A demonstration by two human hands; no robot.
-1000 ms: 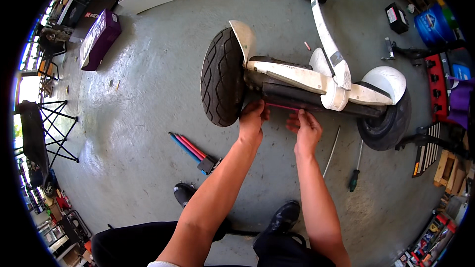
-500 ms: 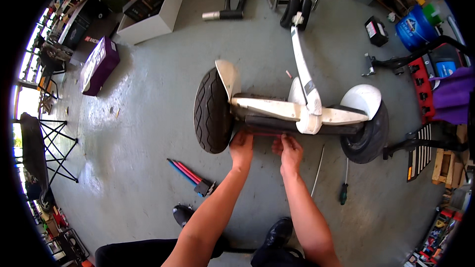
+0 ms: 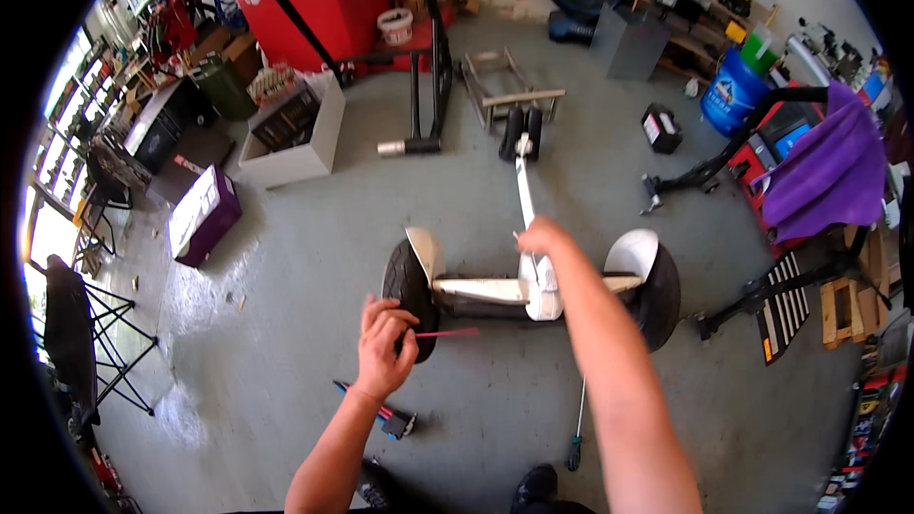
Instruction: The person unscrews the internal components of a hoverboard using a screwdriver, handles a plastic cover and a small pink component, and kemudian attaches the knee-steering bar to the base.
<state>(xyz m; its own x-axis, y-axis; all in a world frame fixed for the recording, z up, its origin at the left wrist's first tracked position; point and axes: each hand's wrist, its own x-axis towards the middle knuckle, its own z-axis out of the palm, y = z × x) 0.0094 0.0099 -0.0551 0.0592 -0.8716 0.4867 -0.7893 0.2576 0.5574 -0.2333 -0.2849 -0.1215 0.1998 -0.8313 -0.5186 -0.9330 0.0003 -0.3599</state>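
Observation:
A white two-wheeled self-balancing scooter (image 3: 481,290) with fat black tyres sits on the grey floor before me. Its white steering post (image 3: 526,195) leans away, ending in a black padded head (image 3: 521,133). My right hand (image 3: 543,236) is closed around the lower post, its fingers partly hidden. Near the left tyre (image 3: 419,286), my left hand (image 3: 386,341) pinches a thin pink hex key (image 3: 449,332) that points right. A fanned set of coloured hex keys in a black holder (image 3: 395,422) lies beside my left forearm. Left of my right forearm rests a green-handled screwdriver (image 3: 574,452).
A metal frame (image 3: 495,86) and black tubular stand (image 3: 438,67) stand beyond the scooter. On the left are a purple box (image 3: 211,224), a white carton (image 3: 305,157) and a folding chair (image 3: 71,324). At right: a black box (image 3: 660,128), blue bucket (image 3: 733,90) and purple cloth (image 3: 828,171).
My view has tilted up. Both hands have left the scooter's near lower edge: the right has moved up to the post, the left has drawn back left with the pink hex key.

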